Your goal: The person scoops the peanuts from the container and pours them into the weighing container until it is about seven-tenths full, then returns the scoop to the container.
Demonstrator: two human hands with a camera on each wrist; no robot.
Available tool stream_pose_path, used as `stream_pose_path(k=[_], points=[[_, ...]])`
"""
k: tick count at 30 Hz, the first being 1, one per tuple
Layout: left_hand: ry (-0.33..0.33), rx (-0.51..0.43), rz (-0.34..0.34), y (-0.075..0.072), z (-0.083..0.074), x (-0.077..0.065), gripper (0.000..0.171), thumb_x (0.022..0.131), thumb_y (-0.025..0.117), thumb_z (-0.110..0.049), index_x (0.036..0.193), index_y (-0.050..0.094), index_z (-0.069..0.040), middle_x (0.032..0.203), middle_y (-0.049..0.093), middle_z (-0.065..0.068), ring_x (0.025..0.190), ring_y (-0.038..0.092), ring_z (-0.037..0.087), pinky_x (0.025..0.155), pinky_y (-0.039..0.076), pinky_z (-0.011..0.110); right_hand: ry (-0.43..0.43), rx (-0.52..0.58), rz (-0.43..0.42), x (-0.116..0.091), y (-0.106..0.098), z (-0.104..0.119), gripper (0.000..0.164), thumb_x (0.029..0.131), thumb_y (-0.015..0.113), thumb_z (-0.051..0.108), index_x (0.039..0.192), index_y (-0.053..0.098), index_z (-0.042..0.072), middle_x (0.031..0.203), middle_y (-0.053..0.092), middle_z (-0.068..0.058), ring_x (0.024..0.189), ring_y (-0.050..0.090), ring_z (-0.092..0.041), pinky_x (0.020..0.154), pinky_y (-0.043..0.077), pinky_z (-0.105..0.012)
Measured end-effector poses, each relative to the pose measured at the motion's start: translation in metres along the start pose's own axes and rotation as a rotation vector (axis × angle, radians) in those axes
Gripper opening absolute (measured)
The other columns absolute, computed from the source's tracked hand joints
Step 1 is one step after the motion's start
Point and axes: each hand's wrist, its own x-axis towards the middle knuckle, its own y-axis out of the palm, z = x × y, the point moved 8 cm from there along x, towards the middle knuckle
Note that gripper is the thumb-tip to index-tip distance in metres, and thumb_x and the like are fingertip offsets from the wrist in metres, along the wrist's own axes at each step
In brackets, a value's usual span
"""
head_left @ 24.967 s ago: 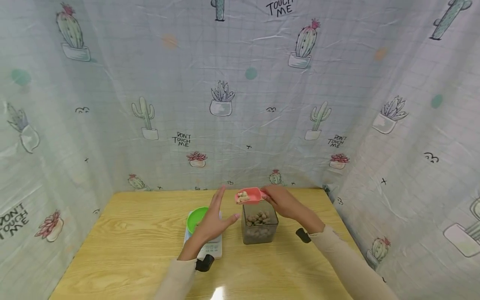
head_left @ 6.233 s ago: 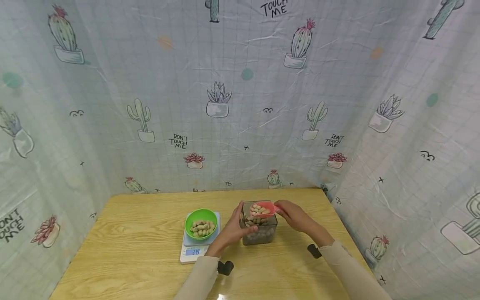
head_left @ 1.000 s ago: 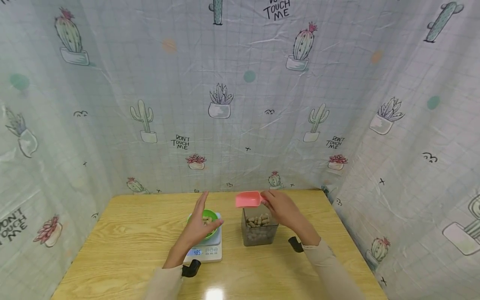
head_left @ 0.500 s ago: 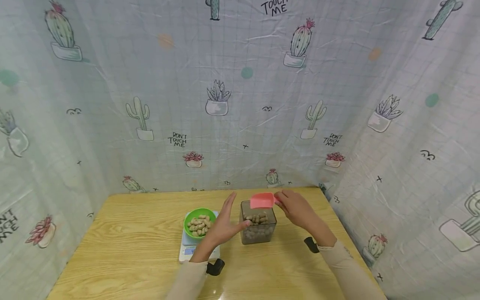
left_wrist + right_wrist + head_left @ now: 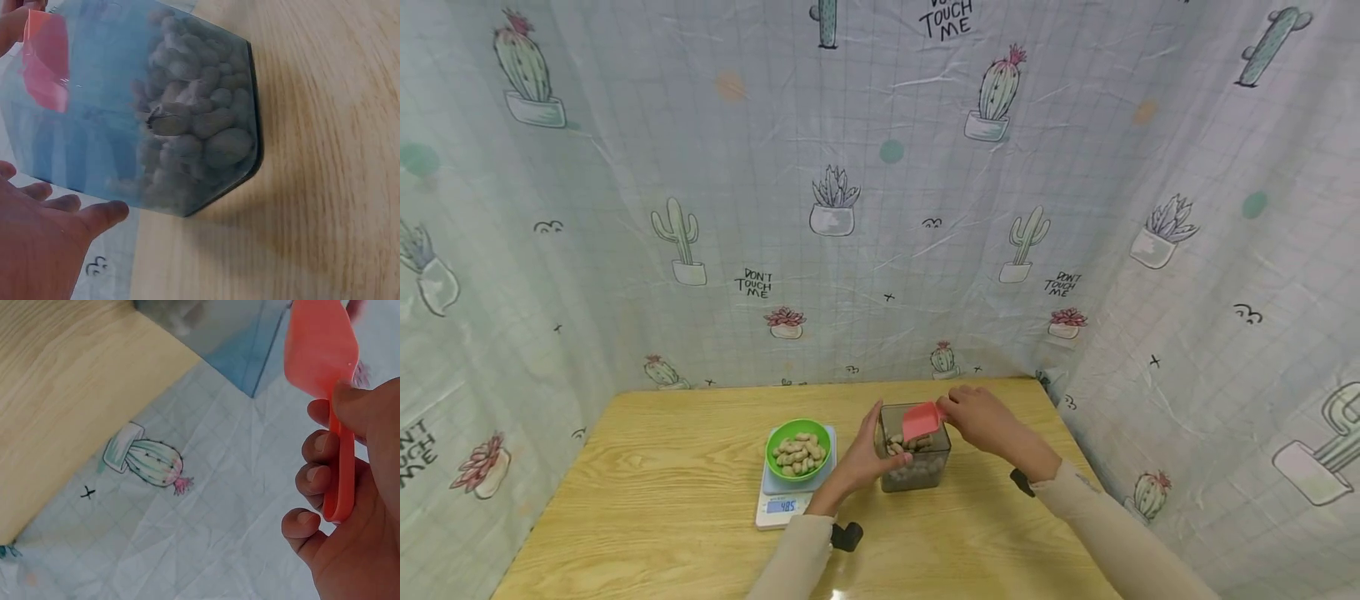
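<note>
A pink plastic scoop [image 5: 921,421] tilts down into the mouth of a see-through grey container [image 5: 916,479], its blade close over the unshelled peanuts [image 5: 895,446] inside. My right hand [image 5: 985,421] grips the scoop's handle above the right rim, fingers curled round it in the right wrist view. My left hand [image 5: 861,462] is spread at the container's left side, thumb across the front wall and fingers along the left wall. Through that wall the left wrist view shows a heap of peanuts [image 5: 200,106]. No peanuts show on the scoop's blade.
Left of the container, a green bowl [image 5: 772,442] of peanuts sits on a white digital scale [image 5: 767,521] with a lit display. My left forearm partly covers the scale's right corner. Behind the wooden table [image 5: 685,483] hangs a cactus-print curtain [image 5: 887,250].
The scoop has dropped from above the container into its mouth. My left hand has moved right, from in front of the bowl to the container's side, uncovering the bowl and the display.
</note>
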Motion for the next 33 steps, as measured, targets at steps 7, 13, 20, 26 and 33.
stream_pose_path(k=[7, 13, 20, 26, 33], points=[[-0.021, -0.001, -0.006, 0.0, 0.008, 0.0, 0.105, 0.083, 0.073, -0.054, 0.158, 0.002, -0.035, 0.167, 0.004, 0.009, 0.151, 0.016, 0.041, 0.11, 0.031, 0.065, -0.077, -0.15, 0.115, 0.013, 0.016, 0.012, 0.019, 0.091, 0.071, 0.023, 0.108, 0.065, 0.02, 0.094, 0.064, 0.001, 0.085, 0.063, -0.016, 0.072, 0.05, -0.034], [-0.005, 0.009, 0.01, 0.0, 0.007, 0.0, 0.103, 0.085, 0.071, -0.054, 0.158, 0.0, -0.036, 0.167, 0.002, 0.007, 0.151, 0.016, 0.041, 0.111, 0.031, 0.064, -0.131, -0.281, 0.142, 0.022, 0.022, 0.02, 0.028, 0.087, 0.075, 0.022, 0.114, 0.066, 0.024, 0.099, 0.065, 0.002, 0.091, 0.062, -0.016, 0.075, 0.048, -0.034], [-0.004, 0.035, 0.02, 0.001, 0.005, -0.001, 0.101, 0.087, 0.07, -0.053, 0.158, 0.001, -0.036, 0.167, 0.003, 0.008, 0.15, 0.019, 0.042, 0.109, 0.034, 0.064, -0.167, -0.414, 0.176, 0.028, 0.031, 0.035, 0.036, 0.083, 0.079, 0.03, 0.116, 0.064, 0.027, 0.11, 0.065, 0.003, 0.101, 0.061, -0.015, 0.083, 0.051, -0.033], [0.02, 0.044, 0.03, 0.003, 0.005, 0.002, 0.102, 0.085, 0.067, -0.059, 0.159, 0.001, -0.034, 0.167, 0.003, 0.008, 0.15, 0.02, 0.041, 0.109, 0.035, 0.062, -0.26, -0.35, 0.203, 0.034, 0.05, 0.045, 0.036, 0.088, 0.074, 0.031, 0.121, 0.063, 0.022, 0.114, 0.065, 0.002, 0.102, 0.061, -0.015, 0.085, 0.053, -0.031], [0.02, 0.052, 0.0, -0.001, 0.004, 0.005, 0.105, 0.083, 0.07, -0.059, 0.16, 0.004, -0.029, 0.166, 0.008, 0.01, 0.144, 0.033, 0.04, 0.108, 0.039, 0.058, -0.263, -0.011, 0.103, 0.035, 0.044, 0.039, 0.022, 0.086, 0.075, 0.028, 0.105, 0.067, 0.018, 0.091, 0.066, 0.003, 0.082, 0.062, -0.014, 0.071, 0.053, -0.03]])
